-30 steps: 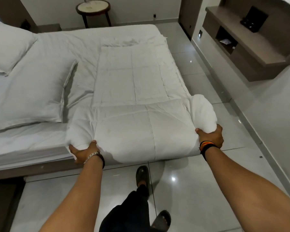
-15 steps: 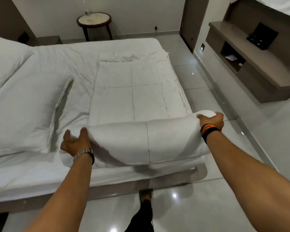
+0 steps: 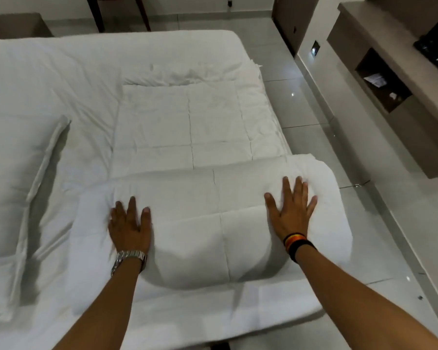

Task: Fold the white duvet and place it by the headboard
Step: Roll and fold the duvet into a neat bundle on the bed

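Head view: both palms press flat, fingers spread, gripping nothing – left hand (image 3: 130, 227), right hand (image 3: 291, 213) – on the quilted white duvet's (image 3: 187, 137) folded roll at lower centre, long axis left-right; unfolded remainder stretches toward upper frame.

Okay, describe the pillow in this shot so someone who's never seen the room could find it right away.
Start with the big white bed filling most of the view. Follow its left side to the flat white pillow beside the puffy folded duvet that both hands press on. Unlike the quilted, stitched duvet, the pillow is smooth with a flanged border edge.
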`<action>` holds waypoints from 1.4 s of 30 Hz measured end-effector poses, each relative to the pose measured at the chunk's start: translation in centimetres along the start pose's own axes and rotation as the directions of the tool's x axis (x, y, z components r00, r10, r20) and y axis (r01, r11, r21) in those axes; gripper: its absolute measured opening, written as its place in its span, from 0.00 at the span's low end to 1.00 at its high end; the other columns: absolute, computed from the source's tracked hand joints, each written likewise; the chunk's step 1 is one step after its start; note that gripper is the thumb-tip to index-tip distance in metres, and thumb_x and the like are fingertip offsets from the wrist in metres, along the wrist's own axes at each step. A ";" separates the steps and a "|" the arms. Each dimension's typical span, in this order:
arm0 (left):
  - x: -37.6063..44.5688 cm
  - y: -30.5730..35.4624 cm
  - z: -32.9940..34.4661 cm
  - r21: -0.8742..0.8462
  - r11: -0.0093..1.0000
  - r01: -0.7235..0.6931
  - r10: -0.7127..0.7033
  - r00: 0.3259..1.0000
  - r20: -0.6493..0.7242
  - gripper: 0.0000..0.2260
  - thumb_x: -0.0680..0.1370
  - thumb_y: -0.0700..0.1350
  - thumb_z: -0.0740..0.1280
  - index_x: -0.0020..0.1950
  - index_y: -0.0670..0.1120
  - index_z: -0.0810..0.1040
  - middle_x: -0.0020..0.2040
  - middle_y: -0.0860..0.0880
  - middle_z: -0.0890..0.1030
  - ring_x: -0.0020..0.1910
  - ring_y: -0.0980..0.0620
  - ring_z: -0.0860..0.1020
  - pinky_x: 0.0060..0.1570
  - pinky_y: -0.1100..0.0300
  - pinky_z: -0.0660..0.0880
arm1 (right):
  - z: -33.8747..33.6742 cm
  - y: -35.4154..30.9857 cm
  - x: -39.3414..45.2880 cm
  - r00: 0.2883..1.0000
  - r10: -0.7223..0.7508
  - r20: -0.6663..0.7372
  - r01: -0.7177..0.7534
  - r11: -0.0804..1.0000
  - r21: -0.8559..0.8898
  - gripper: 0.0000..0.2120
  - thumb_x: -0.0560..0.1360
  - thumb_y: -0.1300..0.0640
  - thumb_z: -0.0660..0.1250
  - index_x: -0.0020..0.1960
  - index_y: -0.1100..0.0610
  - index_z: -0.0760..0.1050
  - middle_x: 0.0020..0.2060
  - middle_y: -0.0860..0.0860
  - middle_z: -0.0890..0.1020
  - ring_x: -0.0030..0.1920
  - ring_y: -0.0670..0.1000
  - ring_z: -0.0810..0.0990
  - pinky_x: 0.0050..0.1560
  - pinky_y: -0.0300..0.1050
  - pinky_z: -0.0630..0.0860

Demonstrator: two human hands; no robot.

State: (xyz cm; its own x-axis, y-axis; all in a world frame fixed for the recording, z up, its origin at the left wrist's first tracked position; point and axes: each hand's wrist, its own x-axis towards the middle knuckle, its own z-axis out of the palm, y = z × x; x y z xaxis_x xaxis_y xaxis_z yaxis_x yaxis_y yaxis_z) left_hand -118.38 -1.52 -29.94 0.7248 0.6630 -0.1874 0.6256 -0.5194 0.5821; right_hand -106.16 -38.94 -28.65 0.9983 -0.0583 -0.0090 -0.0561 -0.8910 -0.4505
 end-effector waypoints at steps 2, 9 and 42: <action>1.6 -0.9 1.6 0.099 0.995 -0.020 0.020 1.000 0.000 0.36 0.79 0.68 0.46 0.84 0.54 0.59 0.85 0.43 0.52 0.84 0.43 0.49 0.81 0.47 0.43 | 2.3 0.4 1.7 1.000 0.014 0.017 -0.012 0.994 -0.110 0.38 0.81 0.28 0.47 0.86 0.45 0.48 0.85 0.54 0.46 0.85 0.54 0.40 0.80 0.61 0.31; 6.3 -2.1 5.4 0.244 0.969 -0.043 0.017 0.994 0.106 0.37 0.79 0.69 0.40 0.85 0.53 0.52 0.86 0.42 0.48 0.84 0.42 0.46 0.81 0.46 0.42 | 8.0 1.2 7.1 0.959 0.117 0.258 -0.037 0.955 -0.294 0.40 0.80 0.25 0.41 0.85 0.42 0.38 0.85 0.53 0.38 0.83 0.53 0.33 0.79 0.63 0.29; -3.6 -5.5 3.1 -0.540 0.568 0.621 -0.767 0.638 -0.073 0.45 0.65 0.62 0.82 0.77 0.65 0.63 0.82 0.46 0.50 0.74 0.34 0.67 0.69 0.39 0.71 | 5.1 3.3 -2.9 0.621 0.784 0.012 -0.626 0.486 0.609 0.50 0.61 0.34 0.82 0.76 0.29 0.59 0.75 0.57 0.60 0.65 0.62 0.75 0.63 0.56 0.77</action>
State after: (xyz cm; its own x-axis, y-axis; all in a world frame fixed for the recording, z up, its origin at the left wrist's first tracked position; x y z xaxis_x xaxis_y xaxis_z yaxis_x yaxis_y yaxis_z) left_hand -123.56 -2.77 -34.90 -0.0382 0.8602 -0.5084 0.6499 0.4079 0.6413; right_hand -109.12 -39.37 -34.68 0.5760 -0.7292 -0.3694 -0.6412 -0.1226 -0.7575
